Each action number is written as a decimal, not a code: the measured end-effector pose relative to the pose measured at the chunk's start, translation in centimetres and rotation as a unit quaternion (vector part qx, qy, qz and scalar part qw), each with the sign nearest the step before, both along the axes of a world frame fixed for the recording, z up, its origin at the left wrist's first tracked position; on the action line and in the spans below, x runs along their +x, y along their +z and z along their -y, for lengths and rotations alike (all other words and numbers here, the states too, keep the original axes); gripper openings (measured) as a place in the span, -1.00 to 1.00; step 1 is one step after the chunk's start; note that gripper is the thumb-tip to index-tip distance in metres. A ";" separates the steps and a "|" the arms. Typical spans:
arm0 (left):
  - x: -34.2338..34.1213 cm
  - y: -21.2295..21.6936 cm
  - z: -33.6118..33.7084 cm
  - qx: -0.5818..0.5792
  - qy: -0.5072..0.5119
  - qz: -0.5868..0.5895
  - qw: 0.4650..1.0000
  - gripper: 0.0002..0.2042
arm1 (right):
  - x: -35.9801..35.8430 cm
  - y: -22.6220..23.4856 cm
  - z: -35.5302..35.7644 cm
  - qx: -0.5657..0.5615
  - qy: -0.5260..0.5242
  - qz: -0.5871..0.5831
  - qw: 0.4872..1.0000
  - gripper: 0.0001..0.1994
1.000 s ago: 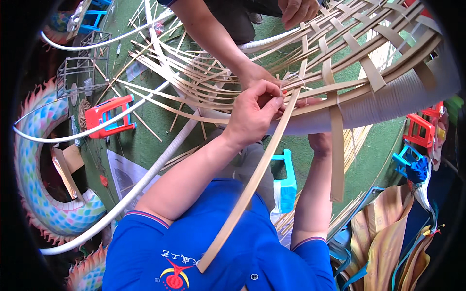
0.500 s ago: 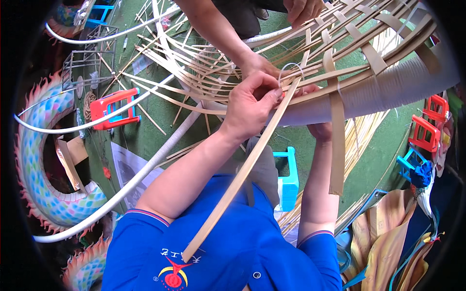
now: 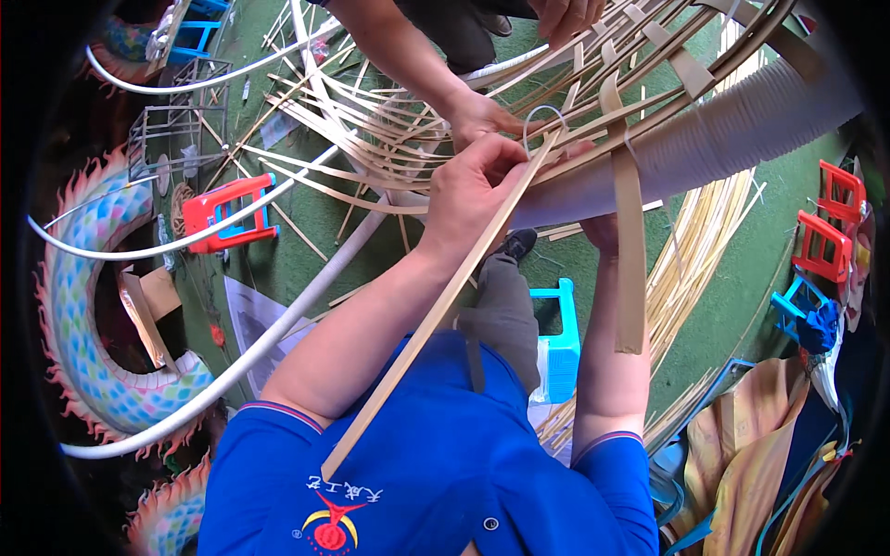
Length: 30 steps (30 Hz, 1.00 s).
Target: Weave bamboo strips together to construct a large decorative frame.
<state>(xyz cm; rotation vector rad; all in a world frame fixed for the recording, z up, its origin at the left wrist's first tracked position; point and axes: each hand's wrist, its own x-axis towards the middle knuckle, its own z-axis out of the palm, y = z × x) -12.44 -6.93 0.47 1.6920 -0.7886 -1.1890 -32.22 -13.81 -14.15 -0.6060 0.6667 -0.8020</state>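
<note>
My left hand (image 3: 468,190) is closed in a pinch beside a long flat bamboo strip (image 3: 417,338); the strip hides its fingertips. That strip slants from the woven bamboo frame (image 3: 686,69) down across my blue shirt. A thin white loop, like a cable tie (image 3: 545,107), stands up around the strip's upper end. My right hand (image 3: 603,232) reaches up behind a ribbed white tube (image 3: 705,139), which hides most of it. Its fingertips show above the tube, pressed against the bamboo strips. Another person's hand (image 3: 477,116) touches the strips just beyond my left hand.
That person's other hand (image 3: 570,18) is at the top edge. Loose bamboo strips (image 3: 700,250) lie on the green floor to the right. A blue stool (image 3: 556,343) stands near my legs, a red stool (image 3: 227,213) at left. Curved white pipes (image 3: 250,357) cross the left side.
The slanting strip's lower end has shifted left and slightly up across my shirt. The frame and tube have moved a little left and up in view, and the white loop stands higher.
</note>
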 end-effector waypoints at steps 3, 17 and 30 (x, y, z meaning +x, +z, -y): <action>0.8 -0.5 -0.2 0.019 -0.027 -0.041 0.999 -0.86 | 0.5 1.0 -0.1 -0.017 0.003 -0.012 1.000 -0.40; 1.5 0.3 -0.6 -0.137 -0.177 0.200 0.954 -0.73 | 1.0 -0.5 -0.9 -0.059 0.015 0.116 0.991 -0.38; 1.7 0.6 1.0 -0.121 -0.226 0.345 0.903 -0.78 | 3.2 2.3 -1.5 0.015 -0.058 0.058 0.997 -0.71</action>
